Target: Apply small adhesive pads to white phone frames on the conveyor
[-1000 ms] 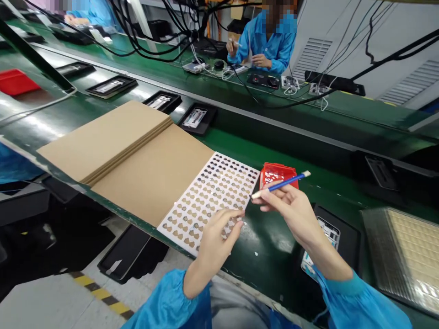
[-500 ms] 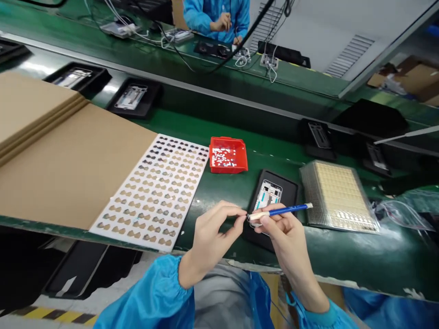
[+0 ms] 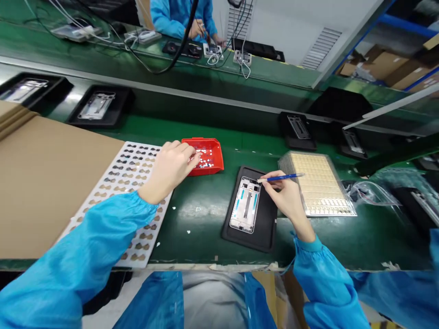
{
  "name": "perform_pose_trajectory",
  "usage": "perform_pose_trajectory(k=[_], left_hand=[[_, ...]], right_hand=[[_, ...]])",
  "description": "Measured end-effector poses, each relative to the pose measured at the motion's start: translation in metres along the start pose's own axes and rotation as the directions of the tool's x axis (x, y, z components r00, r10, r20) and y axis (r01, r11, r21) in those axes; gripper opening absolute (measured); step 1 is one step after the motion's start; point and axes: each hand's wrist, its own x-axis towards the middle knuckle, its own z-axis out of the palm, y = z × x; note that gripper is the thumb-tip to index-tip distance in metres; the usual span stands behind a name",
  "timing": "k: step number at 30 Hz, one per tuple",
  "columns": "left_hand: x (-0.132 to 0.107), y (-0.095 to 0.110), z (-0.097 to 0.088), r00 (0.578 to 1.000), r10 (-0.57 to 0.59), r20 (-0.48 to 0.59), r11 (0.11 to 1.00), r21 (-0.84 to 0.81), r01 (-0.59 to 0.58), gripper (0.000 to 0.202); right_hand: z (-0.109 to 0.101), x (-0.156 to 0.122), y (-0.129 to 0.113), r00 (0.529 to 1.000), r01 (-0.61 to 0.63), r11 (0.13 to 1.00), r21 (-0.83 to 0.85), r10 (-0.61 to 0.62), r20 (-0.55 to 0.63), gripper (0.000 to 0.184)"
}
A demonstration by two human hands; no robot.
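Note:
My left hand reaches over the left rim of a small red bin of tiny white bits, fingers curled in a pinch; what they hold is hidden. My right hand grips a blue pen-like tool, its pale tip touching the top of a white phone frame. That frame lies in a black tray on the green bench. A white sheet of small die-cut pieces lies under my left forearm.
A brown cardboard stack fills the left. A clear-covered tray of gold parts sits right of the black tray. Black trays with frames ride the conveyor behind. A person in blue works across the line amid hanging cables.
My hands have parted: the left went up and left to the red bin, the right carried the tool tip down onto the phone frame. The view has shifted right.

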Motion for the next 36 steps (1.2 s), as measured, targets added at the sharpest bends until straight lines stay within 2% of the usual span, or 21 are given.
perform_pose_trajectory(k=[3,7,11,14,18,22,24,27,29,30,32,34,35,36], left_hand=[[0.000,-0.009,0.009,0.999,-0.032,-0.025,0.999,0.039,0.033,0.032],[-0.011,-0.002,-0.004,0.992,0.005,-0.128,1.000,-0.008,-0.006,0.022],[-0.020,0.009,-0.015,0.989,-0.013,-0.145,0.997,-0.071,0.003,0.018],[-0.024,0.014,-0.018,0.989,-0.030,-0.146,0.994,-0.111,0.014,0.017],[-0.024,0.017,-0.019,0.986,-0.004,-0.167,0.990,-0.141,-0.020,0.017],[-0.022,0.021,-0.018,0.983,0.023,-0.182,0.991,-0.124,-0.046,0.019],[-0.022,0.023,-0.017,0.981,0.017,-0.191,0.993,-0.115,-0.040,0.020],[-0.025,0.024,-0.019,0.981,-0.006,-0.193,0.992,-0.127,-0.019,0.022],[-0.028,0.021,-0.021,0.983,-0.037,-0.182,0.987,-0.159,0.008,0.022],[-0.030,0.017,-0.022,0.983,-0.057,-0.176,0.983,-0.182,0.024,0.022],[-0.033,0.006,-0.025,0.981,-0.099,-0.168,0.971,-0.233,0.058,0.021],[-0.034,-0.012,-0.026,0.973,-0.168,-0.160,0.958,-0.260,0.123,0.020],[-0.032,-0.023,-0.026,0.963,-0.226,-0.147,0.950,-0.254,0.184,0.020],[-0.030,-0.035,-0.025,0.947,-0.303,-0.110,0.934,-0.231,0.272,0.023]], right_hand=[[0.005,0.004,0.002,0.998,0.007,0.996,-0.088,-0.002,0.061,0.026],[0.006,0.006,0.002,0.995,0.024,0.988,-0.156,-0.009,0.099,0.015],[0.004,0.011,0.003,0.990,0.057,0.976,-0.211,-0.027,0.142,0.009],[0.004,0.015,0.004,0.982,0.095,0.953,-0.288,-0.043,0.185,0.011],[0.008,0.016,0.000,0.975,0.136,0.871,-0.473,-0.033,0.219,0.017],[0.011,0.010,-0.013,0.950,0.209,0.698,-0.684,0.022,0.313,0.020],[0.013,0.006,-0.016,0.938,0.240,0.652,-0.719,0.034,0.345,0.022],[0.013,0.006,-0.014,0.931,0.262,0.638,-0.724,0.032,0.364,0.020],[0.010,0.010,-0.009,0.928,0.264,0.658,-0.705,0.027,0.372,0.016],[0.007,0.011,-0.009,0.932,0.249,0.706,-0.663,0.012,0.363,0.012],[0.000,0.008,-0.013,0.956,0.190,0.855,-0.482,-0.051,0.288,0.008],[-0.006,-0.008,-0.026,0.984,0.127,0.962,-0.242,-0.091,0.155,0.014],[-0.008,-0.022,-0.034,0.990,0.107,0.984,-0.143,-0.092,0.104,0.020],[-0.008,-0.039,-0.041,0.992,0.064,0.993,-0.104,-0.052,0.111,0.023]])
